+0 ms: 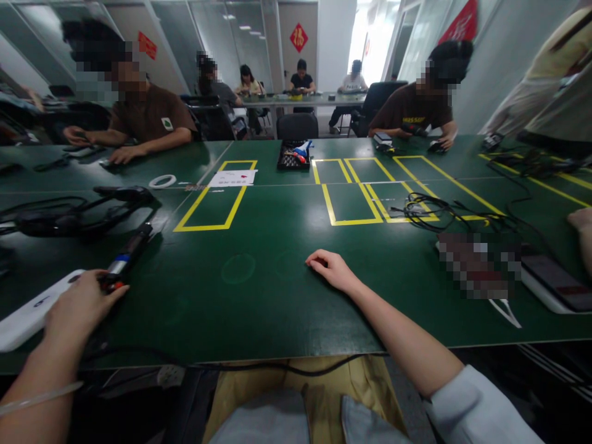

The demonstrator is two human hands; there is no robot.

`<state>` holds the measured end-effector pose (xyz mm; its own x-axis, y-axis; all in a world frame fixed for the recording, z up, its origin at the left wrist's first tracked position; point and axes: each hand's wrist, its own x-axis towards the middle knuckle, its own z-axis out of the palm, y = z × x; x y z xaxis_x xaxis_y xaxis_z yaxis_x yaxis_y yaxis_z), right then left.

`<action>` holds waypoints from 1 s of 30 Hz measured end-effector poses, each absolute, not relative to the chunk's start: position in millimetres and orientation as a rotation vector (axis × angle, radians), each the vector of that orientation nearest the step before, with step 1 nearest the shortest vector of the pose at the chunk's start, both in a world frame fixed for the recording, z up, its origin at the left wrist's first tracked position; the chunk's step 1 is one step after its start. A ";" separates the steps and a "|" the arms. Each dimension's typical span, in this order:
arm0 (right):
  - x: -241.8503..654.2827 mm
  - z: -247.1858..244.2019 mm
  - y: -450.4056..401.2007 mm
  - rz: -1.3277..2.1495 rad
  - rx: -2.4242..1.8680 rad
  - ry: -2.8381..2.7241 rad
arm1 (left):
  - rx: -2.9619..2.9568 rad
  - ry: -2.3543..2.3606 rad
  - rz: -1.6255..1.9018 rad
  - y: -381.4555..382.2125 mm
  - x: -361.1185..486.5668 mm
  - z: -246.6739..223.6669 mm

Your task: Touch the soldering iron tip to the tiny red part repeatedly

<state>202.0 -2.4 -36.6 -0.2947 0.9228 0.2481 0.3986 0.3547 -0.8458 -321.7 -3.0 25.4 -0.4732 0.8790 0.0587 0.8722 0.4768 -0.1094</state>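
My left hand (pixel 78 302) is at the left of the green table (pixel 277 308). Its fingers close around the near end of a slim black, silver and blue electric screwdriver (pixel 123 262), with some red-orange at that end. The tool points away from me. Partly under the same hand and wrist lies a white rounded device (pixel 34 314). My right hand (pixel 333 270) rests on the tabletop near the middle, fingers curled in, and no object shows in it.
Black straps and cables (pixel 83 209) lie at far left. A white tape roll (pixel 163 181), a paper sheet (pixel 234 177) and a black tray (pixel 293 155) stand farther back. Coiled cables (pixel 430 209) and a phone (pixel 557 277) lie right. Co-workers sit opposite; another person's hand (pixel 581 228) is at right.
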 end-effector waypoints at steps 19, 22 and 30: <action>201.6 -37.0 -1.6 1.210 -0.992 -1.657 | -3.376 -2.155 -1.177 22.1 -40.3 24.9; 197.8 -34.6 -2.4 1.347 -0.900 -1.571 | -3.661 -2.011 -1.219 21.9 -1.9 6.6; 194.2 -39.6 -0.6 1.400 -0.874 -1.475 | -3.494 -2.333 -1.775 22.1 7.3 -17.6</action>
